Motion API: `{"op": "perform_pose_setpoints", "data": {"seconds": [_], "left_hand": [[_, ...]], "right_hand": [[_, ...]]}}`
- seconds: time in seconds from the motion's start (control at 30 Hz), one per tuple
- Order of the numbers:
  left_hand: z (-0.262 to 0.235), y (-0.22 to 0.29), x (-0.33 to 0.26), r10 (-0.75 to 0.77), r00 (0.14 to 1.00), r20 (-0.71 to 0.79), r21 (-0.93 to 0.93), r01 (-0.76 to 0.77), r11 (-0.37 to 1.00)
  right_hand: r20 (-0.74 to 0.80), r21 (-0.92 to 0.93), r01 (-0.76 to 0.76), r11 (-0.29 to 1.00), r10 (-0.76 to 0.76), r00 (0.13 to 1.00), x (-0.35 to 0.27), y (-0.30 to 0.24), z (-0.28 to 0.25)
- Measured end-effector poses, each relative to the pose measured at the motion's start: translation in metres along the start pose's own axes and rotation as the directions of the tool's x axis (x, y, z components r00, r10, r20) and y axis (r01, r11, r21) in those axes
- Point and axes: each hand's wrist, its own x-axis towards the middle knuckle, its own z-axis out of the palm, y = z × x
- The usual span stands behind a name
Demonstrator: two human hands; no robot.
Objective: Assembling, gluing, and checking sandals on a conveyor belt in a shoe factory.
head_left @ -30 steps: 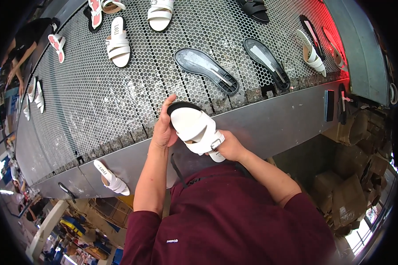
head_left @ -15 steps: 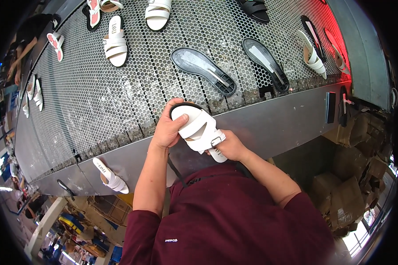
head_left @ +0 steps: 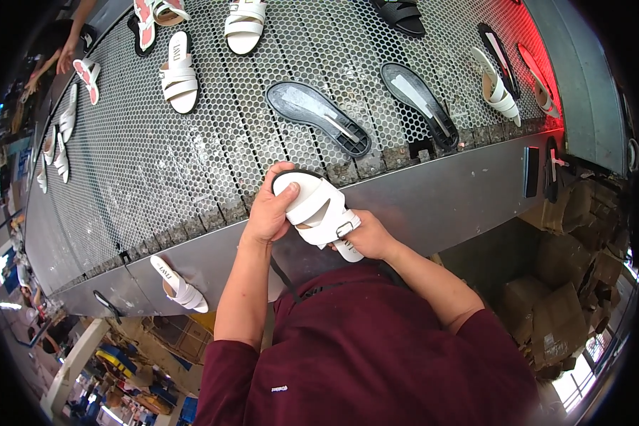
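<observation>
A white strappy slide sandal (head_left: 317,207) with a buckle and a dark outsole edge is held in front of my body, near the belt's front edge. My left hand (head_left: 267,211) grips its toe end, thumb pressed on the white insole and fingers behind. My right hand (head_left: 373,236) is closed around the heel half beside the buckle; most of its fingers are hidden under the sandal. Beyond my hands, two black outsoles (head_left: 318,118) lie on the perforated metal conveyor (head_left: 227,153), each with a pale strip along the middle.
More white sandals (head_left: 179,78) stand on the conveyor, with a black sandal (head_left: 402,18) at the back. One white sandal (head_left: 178,284) rests against the metal side panel. Red light falls at the right end. Another person's arm (head_left: 71,44) reaches in at far left. Cardboard boxes (head_left: 557,319) lie lower right.
The sandals and outsoles on the conveyor have shifted slightly left. Another white sandal now shows at the far left, and the other person's hand has moved. My grip has hardly changed.
</observation>
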Motion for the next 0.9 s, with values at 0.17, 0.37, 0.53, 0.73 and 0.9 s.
{"op": "perform_pose_setpoints", "data": {"seconds": [0.17,0.37,0.53,0.73,0.9], "left_hand": [[0.006,-0.005,-0.001,-0.001,1.000,-0.024,-0.041,0.000,0.999],[0.015,-0.006,0.001,0.017,0.998,-0.068,0.031,-0.015,0.999],[0.019,-0.010,0.003,0.024,0.998,-0.054,0.055,-0.021,0.998],[0.028,-0.012,0.005,0.033,0.994,-0.103,0.085,-0.025,0.996],[0.035,-0.013,0.008,0.016,0.992,-0.126,0.129,0.000,0.992]], "right_hand": [[0.001,-0.017,0.008,1.000,-0.008,1.000,-0.001,0.003,-0.005],[0.025,0.016,0.025,1.000,-0.025,0.999,-0.004,0.002,-0.012],[0.026,-0.015,0.013,1.000,-0.013,1.000,-0.006,0.002,-0.019],[0.012,-0.066,-0.023,0.998,0.024,1.000,-0.007,0.002,-0.025],[-0.014,-0.009,-0.003,1.000,0.003,1.000,-0.010,0.002,-0.029]]}}
